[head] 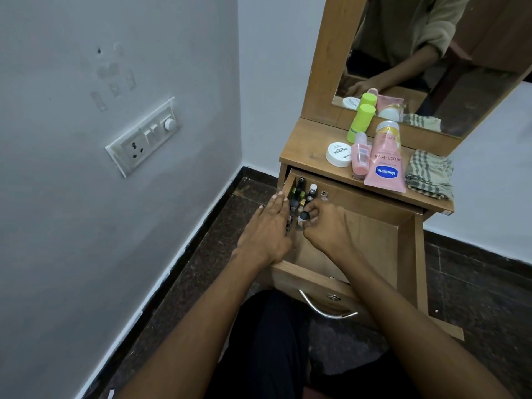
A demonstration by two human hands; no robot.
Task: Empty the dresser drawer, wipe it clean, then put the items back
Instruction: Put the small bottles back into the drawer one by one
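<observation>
The wooden dresser drawer (408, 246) is pulled out in front of me. Several small nail polish bottles (302, 191) stand packed along its far left corner; most of its floor is bare. My left hand (266, 231) lies over the drawer's left wall with straight fingers beside the bottles. My right hand (322, 226) is inside the drawer and pinches a small dark-capped bottle (302, 218) by its top. On the dresser top (305, 151) lie a pink Vaseline tube (384, 168), a pink bottle (360, 156), a green bottle (359, 122), a white jar (338, 154) and a folded checked cloth (429, 174).
A mirror (460, 53) rises behind the dresser top and reflects a person's arm. The grey wall with a switch plate (144, 136) is close on the left. Dark stone floor surrounds the dresser. The drawer's metal handle (325, 309) points toward my legs.
</observation>
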